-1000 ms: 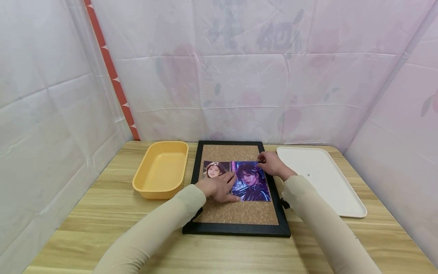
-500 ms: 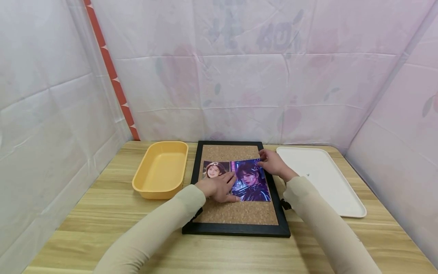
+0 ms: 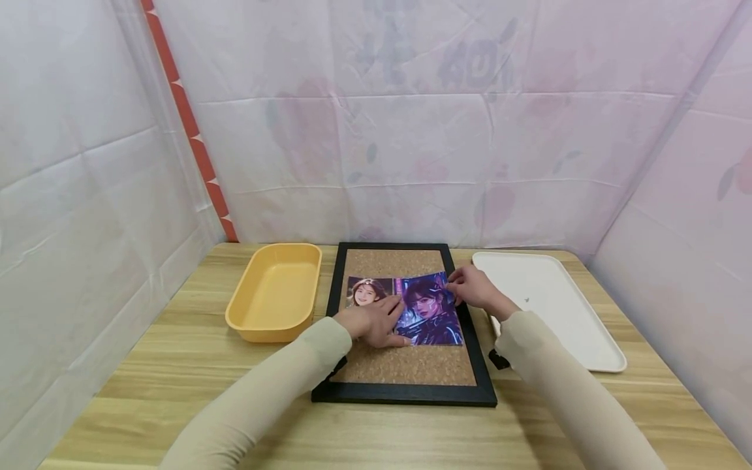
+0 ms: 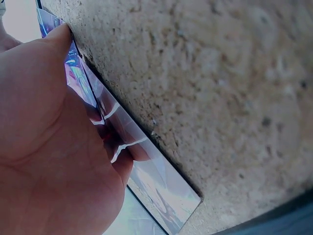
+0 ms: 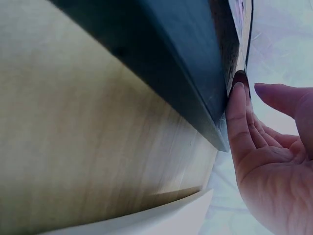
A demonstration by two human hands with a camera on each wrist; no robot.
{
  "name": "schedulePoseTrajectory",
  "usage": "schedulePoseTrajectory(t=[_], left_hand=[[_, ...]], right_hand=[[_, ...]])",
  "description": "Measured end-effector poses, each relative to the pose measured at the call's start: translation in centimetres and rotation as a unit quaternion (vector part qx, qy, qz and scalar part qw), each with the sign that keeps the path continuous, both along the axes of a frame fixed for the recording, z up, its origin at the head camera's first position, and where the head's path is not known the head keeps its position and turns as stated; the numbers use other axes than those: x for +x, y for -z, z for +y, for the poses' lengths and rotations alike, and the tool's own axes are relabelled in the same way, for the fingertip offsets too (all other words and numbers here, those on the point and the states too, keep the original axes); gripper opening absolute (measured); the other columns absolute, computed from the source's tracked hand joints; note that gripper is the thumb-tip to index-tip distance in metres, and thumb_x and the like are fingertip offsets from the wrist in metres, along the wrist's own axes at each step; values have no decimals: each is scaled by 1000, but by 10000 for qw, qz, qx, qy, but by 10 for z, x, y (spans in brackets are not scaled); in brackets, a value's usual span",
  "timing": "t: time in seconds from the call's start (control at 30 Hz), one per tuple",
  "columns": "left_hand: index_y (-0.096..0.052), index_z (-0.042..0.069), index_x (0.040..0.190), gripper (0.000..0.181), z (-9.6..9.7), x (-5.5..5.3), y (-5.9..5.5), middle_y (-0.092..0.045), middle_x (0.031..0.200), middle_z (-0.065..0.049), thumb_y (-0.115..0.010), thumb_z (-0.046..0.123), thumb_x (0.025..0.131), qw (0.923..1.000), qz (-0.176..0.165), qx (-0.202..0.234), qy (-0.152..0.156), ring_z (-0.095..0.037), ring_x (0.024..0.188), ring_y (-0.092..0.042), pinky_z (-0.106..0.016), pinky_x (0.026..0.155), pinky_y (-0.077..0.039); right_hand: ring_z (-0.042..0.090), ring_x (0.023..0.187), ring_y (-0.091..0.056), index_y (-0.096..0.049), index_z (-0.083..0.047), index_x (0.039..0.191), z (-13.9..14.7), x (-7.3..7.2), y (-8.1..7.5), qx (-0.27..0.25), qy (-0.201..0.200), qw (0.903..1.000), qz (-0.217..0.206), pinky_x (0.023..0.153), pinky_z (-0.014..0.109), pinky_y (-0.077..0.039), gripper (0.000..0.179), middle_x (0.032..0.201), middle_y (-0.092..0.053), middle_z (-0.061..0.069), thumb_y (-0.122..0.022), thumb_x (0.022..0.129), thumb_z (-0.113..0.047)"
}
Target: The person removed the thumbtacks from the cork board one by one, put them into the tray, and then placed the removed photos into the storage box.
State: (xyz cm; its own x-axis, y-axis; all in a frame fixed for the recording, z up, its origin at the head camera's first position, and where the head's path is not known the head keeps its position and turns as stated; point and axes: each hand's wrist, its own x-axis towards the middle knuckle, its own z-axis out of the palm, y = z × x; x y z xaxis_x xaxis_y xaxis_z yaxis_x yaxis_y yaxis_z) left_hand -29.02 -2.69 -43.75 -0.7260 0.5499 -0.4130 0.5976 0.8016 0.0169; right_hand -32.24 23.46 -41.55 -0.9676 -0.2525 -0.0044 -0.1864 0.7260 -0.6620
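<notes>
My left hand (image 3: 378,323) lies flat with spread fingers over two glossy picture prints on a cork board (image 3: 405,367). One print (image 3: 365,292) shows a smiling portrait and is partly covered by that hand. Beside it, the purple-blue illustrated print (image 3: 433,313) has its upper right corner raised off the cork. My right hand (image 3: 472,287) is at that corner. In the right wrist view, its fairly straight fingers (image 5: 238,117) reach to the print's edge, and the thumb stands a little apart from them. A dark spot shows beside the index fingertip.
A black frame (image 3: 405,393) borders the cork. The yellow basin (image 3: 276,287) stands on the left of the wooden table (image 3: 264,418). On the right, partly behind the right forearm, lies a white tray (image 3: 558,307) bearing a small dark item. White patterned sheets (image 3: 411,130) enclose the table.
The purple print's upper right corner has lifted from the cork. My right hand has shifted slightly right and down along its edge. My left hand stays in place.
</notes>
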Motion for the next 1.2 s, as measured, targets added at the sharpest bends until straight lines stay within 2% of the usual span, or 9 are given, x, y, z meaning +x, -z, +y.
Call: schedulePoseTrajectory(t=[0.17,0.33,0.5,0.77,0.93,1.2], left_hand=[[-5,20,166,94,1,-2,4,4,173,2,-38,75,98,10000,38,-1,44,-16,158,2,-39,126,-13],[-5,20,166,95,1,1,0,4,173,2,-37,75,97,10000,28,19,34,-16,158,2,-38,126,-13],[-5,19,167,93,-1,8,-12,4,173,1,-36,74,98,10000,-53,-39,-28,-16,158,1,-38,126,-13],[-12,15,166,89,-2,21,-34,-3,173,-2,-39,68,101,9999,-14,74,78,-18,159,-5,-37,126,-15],[-15,11,166,89,-3,22,-36,-6,173,-6,-42,66,102,9997,2,225,131,-22,159,-7,-37,126,-16],[-24,12,164,92,-5,15,-31,-15,172,-9,-54,67,96,9965,54,823,104,-27,157,-18,-42,124,-23]], right_hand=[[17,60,-68,-68,13,107,0,10,-3,-51,-1,10000,-65,65,31,-57,25,79,-73,12,-63,100,-11],[17,59,-68,-70,12,103,0,18,-3,-161,-6,9998,-155,63,31,-58,23,76,-72,11,-63,101,-10],[16,58,-69,-69,11,101,-1,23,-2,-329,-41,9989,-345,60,32,-60,21,75,-72,10,-62,101,-8],[16,55,-68,-71,10,97,0,25,-2,-275,-63,9994,-204,57,31,-59,19,70,-72,9,-62,100,-6],[16,54,-67,-72,10,95,-1,27,-3,-186,-73,9997,-132,57,32,-59,19,69,-72,9,-63,100,-6],[16,55,-67,-71,8,94,-1,27,1,-136,21,9998,-154,57,31,-58,18,69,-71,8,-63,100,-6]])
